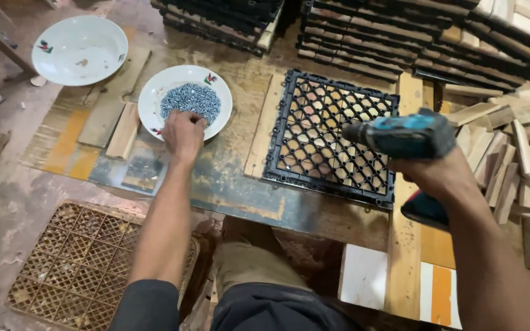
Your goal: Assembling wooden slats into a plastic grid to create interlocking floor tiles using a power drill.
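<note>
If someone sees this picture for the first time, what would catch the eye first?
Probably the teal cordless drill gripped in the right hand, over the square black plastic grid tile at the centre of the worn workbench. Next, the left hand reaching into the white plate of silver screws.

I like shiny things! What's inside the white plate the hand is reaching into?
The white plate holds a heap of small silvery screws. The left hand covers the near edge, so whatever lies under its fingers is hidden.
</note>
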